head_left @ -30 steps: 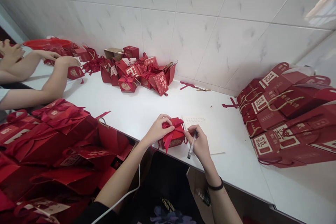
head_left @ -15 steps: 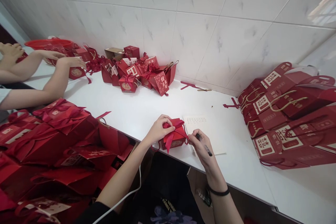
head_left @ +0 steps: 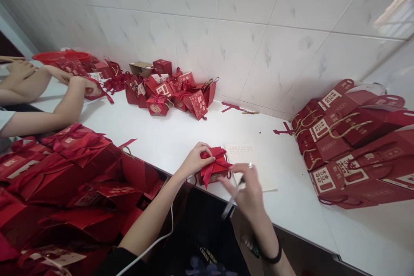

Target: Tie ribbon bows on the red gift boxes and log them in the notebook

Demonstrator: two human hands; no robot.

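A small red gift box sits at the table's front edge, with a red ribbon across its top. My left hand is closed on the ribbon over the box's left side, thumb and fingers pinching it. To the right of the box, my right hand is partly blurred, its index finger and thumb apart near a ribbon end. A pen is held in that hand, its tip slanting down to the left. Whether those fingers touch the ribbon I cannot tell. Behind the right hand lies a sheet of paper with rows of small marks.
Red gift boxes cluster by the tiled wall. More boxes are heaped at front left. Red gift bags stack on the right. A co-worker's arms reach in at far left, near a red basin. A white cable hangs by my left arm.
My right hand has turned, fingers opening away from the ribbon end, and the pen now points down and left. My left hand and the box stay put. Co-worker's hands at left have shifted.
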